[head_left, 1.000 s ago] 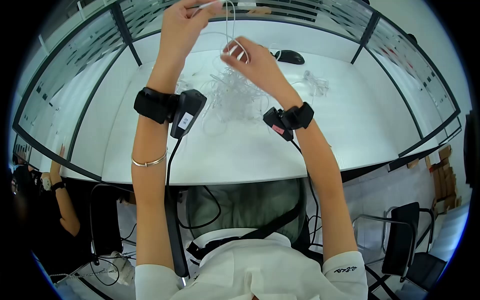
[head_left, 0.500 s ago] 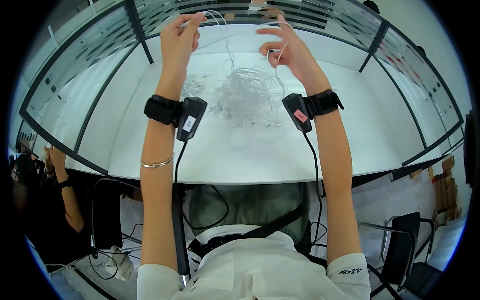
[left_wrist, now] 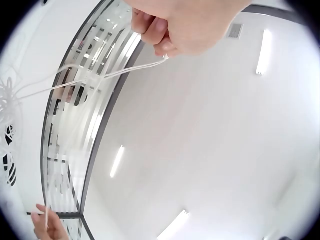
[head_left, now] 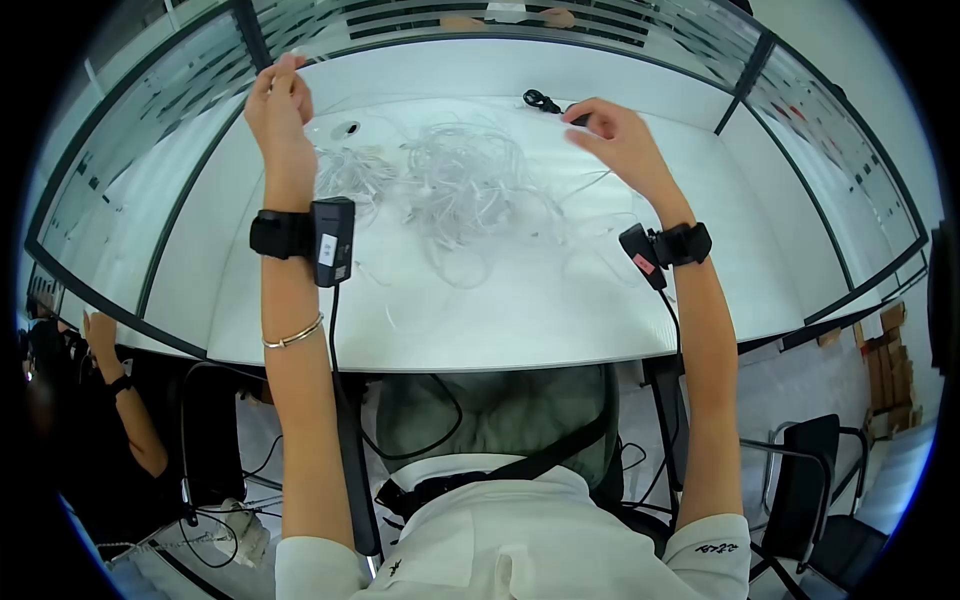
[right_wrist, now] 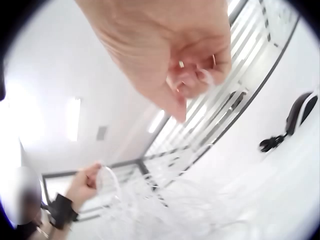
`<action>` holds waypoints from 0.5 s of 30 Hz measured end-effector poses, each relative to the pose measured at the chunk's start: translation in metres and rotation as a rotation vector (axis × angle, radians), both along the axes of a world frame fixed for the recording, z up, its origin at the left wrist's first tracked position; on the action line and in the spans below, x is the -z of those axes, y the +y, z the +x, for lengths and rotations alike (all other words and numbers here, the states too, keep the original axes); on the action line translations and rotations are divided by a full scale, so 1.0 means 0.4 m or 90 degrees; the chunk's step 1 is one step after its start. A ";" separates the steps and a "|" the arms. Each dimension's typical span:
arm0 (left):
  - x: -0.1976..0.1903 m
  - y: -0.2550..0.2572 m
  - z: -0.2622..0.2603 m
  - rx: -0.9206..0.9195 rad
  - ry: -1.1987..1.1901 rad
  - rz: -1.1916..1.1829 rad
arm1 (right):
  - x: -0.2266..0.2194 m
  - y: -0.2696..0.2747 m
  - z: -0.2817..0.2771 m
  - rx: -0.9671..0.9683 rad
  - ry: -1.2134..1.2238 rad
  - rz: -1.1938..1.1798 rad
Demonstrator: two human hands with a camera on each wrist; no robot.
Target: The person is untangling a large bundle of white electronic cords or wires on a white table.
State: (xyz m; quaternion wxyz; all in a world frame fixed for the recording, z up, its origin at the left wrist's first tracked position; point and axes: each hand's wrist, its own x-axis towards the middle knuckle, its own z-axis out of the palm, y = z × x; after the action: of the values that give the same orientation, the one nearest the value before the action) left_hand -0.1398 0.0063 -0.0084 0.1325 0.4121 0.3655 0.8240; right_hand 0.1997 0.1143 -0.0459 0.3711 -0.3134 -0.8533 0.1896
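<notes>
A tangle of thin white cables (head_left: 465, 180) lies on the white table. My left hand (head_left: 280, 115), raised at the table's back left, pinches a white cable; in the left wrist view the left hand (left_wrist: 187, 25) grips its end, and two strands (left_wrist: 132, 68) run from it toward the tangle. My right hand (head_left: 625, 145) is raised at the back right with bent fingers. A blurred white strand (right_wrist: 207, 77) shows at the fingers of the right hand (right_wrist: 160, 50) in the right wrist view.
A black mouse (right_wrist: 302, 112) with a bundled black cord (head_left: 541, 100) lies near the back panel. Glass partitions (head_left: 480, 38) surround the table (head_left: 480, 335). A cable hole (head_left: 346, 130) sits at the back left. Another person's arm (head_left: 135, 410) shows at the far left.
My left hand has moved left with the cable. My right hand first moved right, then a little lower. The strands that ran between the raised hands have shifted, and more of the tangle shows.
</notes>
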 end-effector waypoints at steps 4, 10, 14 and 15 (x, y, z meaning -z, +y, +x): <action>0.008 -0.014 0.029 0.052 -0.039 -0.014 | 0.007 0.042 0.049 0.250 0.313 -0.071; -0.003 -0.018 0.014 0.008 -0.042 0.017 | -0.005 0.037 0.077 -0.057 0.319 -0.515; -0.002 -0.025 -0.035 -0.026 -0.030 -0.020 | -0.009 0.048 0.108 0.123 0.230 -0.267; 0.002 -0.023 -0.042 -0.026 -0.032 -0.035 | -0.002 0.054 0.113 0.181 0.225 -0.103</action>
State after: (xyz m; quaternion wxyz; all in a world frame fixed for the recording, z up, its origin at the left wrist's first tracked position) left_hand -0.1567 -0.0030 -0.0092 0.1362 0.3800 0.3932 0.8261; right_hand 0.2447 0.1360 -0.0451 0.5113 -0.4208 -0.7045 0.2553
